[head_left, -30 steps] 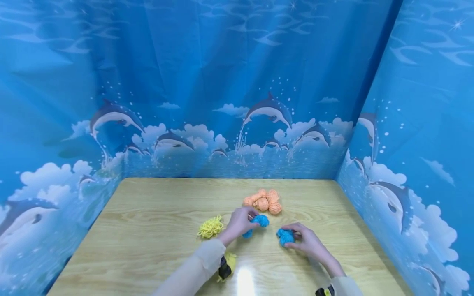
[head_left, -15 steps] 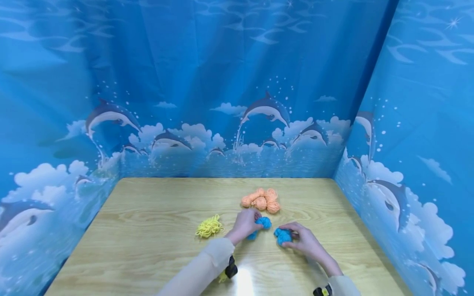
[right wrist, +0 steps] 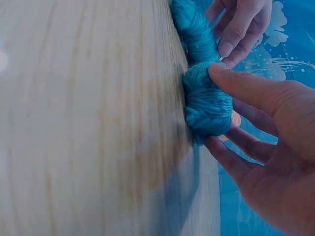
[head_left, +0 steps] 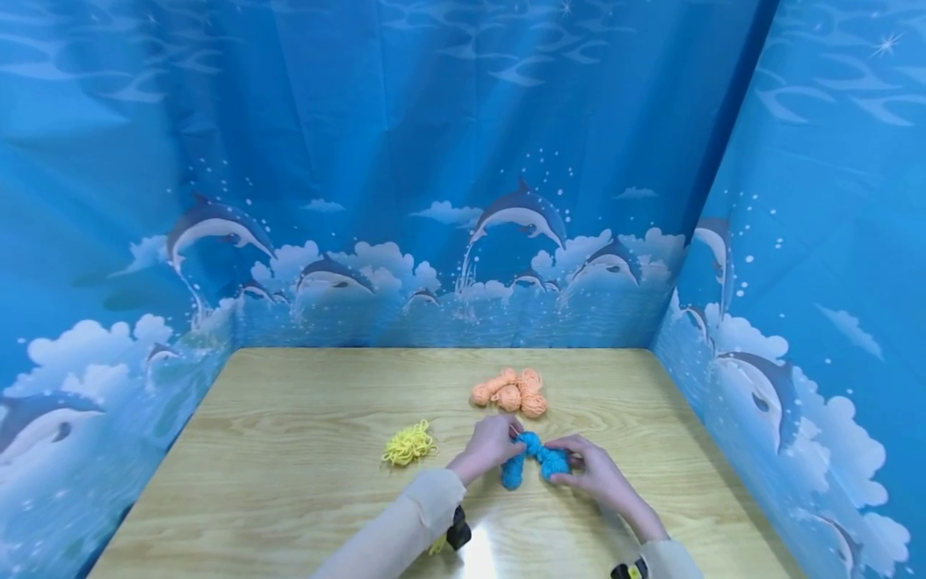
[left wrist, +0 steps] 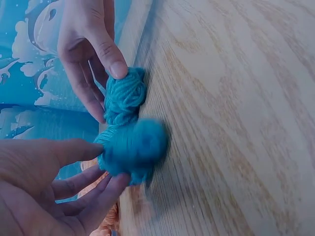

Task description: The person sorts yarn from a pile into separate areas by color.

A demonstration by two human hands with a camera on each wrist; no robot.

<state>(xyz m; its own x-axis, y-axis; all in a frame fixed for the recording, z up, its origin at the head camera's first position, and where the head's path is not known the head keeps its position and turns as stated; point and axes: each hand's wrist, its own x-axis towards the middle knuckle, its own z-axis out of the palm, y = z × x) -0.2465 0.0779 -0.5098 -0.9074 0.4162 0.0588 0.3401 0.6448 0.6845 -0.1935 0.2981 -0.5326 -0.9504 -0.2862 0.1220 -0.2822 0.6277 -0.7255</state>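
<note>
My left hand (head_left: 492,442) pinches a blue yarn bundle (head_left: 512,473) between thumb and fingers; two lobes of it show around the fingertips. Blurred in the left wrist view, this bundle (left wrist: 140,147) sits low over the wood. Just to its right, my right hand (head_left: 593,470) grips a second blue yarn bundle (head_left: 554,463), thumb on the near side and fingers around the far side. The two bundles meet end to end in the head view. Seen from the right wrist, the right bundle (right wrist: 209,105) is a thickly wound ball against the table.
Behind the hands lies a cluster of peach yarn balls (head_left: 509,394). A loose yellow yarn heap (head_left: 408,443) is at the left, and more yellow yarn (head_left: 437,547) peeks from under my left forearm. Blue dolphin-print curtains (head_left: 463,201) border the wooden table (head_left: 304,426).
My left hand has moved right with its blue yarn, closing the gap to the bundle in my right hand. The right hand stays almost in place.
</note>
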